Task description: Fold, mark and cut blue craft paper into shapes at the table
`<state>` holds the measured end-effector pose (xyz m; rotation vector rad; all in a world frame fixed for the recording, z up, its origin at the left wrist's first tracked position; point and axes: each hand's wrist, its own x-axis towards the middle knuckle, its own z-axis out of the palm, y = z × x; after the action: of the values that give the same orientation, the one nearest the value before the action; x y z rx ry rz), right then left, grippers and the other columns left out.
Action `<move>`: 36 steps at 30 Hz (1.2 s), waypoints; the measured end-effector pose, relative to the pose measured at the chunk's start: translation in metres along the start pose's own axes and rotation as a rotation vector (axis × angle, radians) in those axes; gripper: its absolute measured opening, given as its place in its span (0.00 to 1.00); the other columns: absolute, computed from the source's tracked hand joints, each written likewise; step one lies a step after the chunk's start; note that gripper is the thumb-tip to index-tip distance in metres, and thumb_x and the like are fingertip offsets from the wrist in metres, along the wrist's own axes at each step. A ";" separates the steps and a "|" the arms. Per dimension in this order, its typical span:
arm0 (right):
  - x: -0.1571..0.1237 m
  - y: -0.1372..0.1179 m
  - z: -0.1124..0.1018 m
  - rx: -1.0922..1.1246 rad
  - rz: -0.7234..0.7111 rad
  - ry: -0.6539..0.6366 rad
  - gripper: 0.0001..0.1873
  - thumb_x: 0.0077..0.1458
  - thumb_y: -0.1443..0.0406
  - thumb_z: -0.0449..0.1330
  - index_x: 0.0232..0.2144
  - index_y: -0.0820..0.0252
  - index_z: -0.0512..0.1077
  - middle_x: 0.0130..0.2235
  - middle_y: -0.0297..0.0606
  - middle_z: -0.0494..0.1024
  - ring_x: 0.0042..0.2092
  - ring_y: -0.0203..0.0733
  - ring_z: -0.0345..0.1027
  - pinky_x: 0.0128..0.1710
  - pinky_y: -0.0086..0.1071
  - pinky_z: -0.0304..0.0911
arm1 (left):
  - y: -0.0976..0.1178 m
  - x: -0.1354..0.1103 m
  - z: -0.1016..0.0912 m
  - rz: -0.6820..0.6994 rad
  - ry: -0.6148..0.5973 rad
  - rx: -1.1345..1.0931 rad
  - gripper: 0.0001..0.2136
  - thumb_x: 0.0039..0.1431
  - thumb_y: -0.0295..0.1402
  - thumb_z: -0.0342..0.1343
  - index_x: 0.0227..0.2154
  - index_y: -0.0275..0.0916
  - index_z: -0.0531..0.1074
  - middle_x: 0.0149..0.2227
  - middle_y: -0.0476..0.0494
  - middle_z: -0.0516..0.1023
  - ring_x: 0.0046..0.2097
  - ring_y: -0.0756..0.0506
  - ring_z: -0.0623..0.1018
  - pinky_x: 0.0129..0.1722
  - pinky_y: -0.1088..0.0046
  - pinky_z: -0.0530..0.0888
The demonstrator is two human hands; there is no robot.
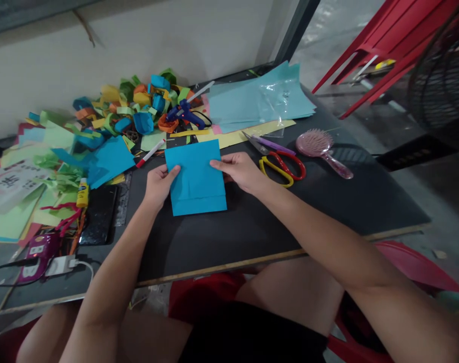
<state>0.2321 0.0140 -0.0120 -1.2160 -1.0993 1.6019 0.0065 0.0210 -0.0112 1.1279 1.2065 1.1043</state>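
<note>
Your blue paper [197, 179] is lying flat on the dark tabletop [252, 227], pretty much dead centre in front of you, with a folded band running along its near edge. Your left hand [158, 184] has its grip closed on the paper's left edge, roughly halfway up, with the thumb on top and the other fingers curled down at the side. Your right hand [240, 170] is doing the same on the right edge, a bit further up. Its thumb tip is pressed onto the blue and the rest of the fingers are bunched just off it. So the paper sits between both grips, pinched at each side, and as far as I can tell it's not lifted.

Just right of your right hand are the scissors [282, 166] with red and yellow handles, and a pink brush [322, 148] lies beyond them. Behind the paper there's a red-and-white pen [149, 153], a blue glue gun [184, 113] and a big heap of coloured scraps [127, 103]. Pale blue sheets [252, 101] are stacked at the far right.
</note>
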 end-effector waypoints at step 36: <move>-0.007 0.004 0.007 -0.395 -0.130 -0.216 0.11 0.46 0.55 0.67 0.27 0.57 0.82 0.26 0.37 0.81 0.27 0.39 0.71 0.28 0.33 0.64 | 0.020 -0.005 -0.014 -0.256 -0.487 0.245 0.14 0.46 0.44 0.66 0.32 0.39 0.83 0.33 0.39 0.84 0.34 0.41 0.81 0.33 0.68 0.77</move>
<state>0.2259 0.0055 -0.0133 -1.2063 -1.6580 1.4843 -0.0084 0.0194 0.0091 1.2927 1.0729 0.4564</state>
